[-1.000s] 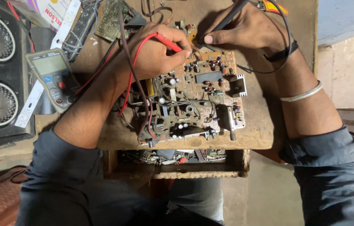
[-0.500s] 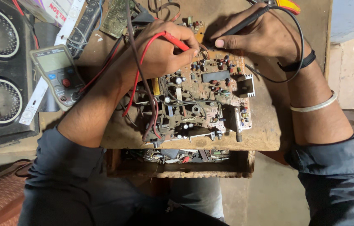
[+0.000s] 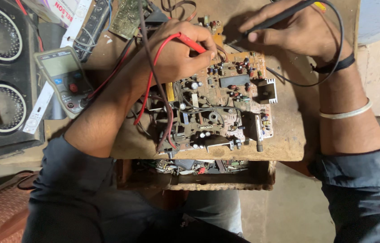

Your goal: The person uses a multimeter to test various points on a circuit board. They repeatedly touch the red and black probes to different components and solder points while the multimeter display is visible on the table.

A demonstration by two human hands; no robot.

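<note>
A brown circuit board (image 3: 217,103) crowded with components lies on a worn wooden table (image 3: 288,135). My left hand (image 3: 176,54) grips a red test probe (image 3: 192,43), its tip down at the board's far edge. My right hand (image 3: 293,31) holds a black test probe (image 3: 275,20), its tip touching the board's far right part. Red and black leads run left to a grey multimeter (image 3: 64,78) lying on the table.
A black speaker box (image 3: 1,76) with two round cones stands at the left. A green circuit board (image 3: 129,18), a remote control (image 3: 93,27) and loose wires lie at the back. An open drawer (image 3: 194,173) of small parts sits under the table's front edge.
Both hands stay on their probes at the board's far edge. The view has shifted slightly, so the table sits a little lower and to the right in the picture.
</note>
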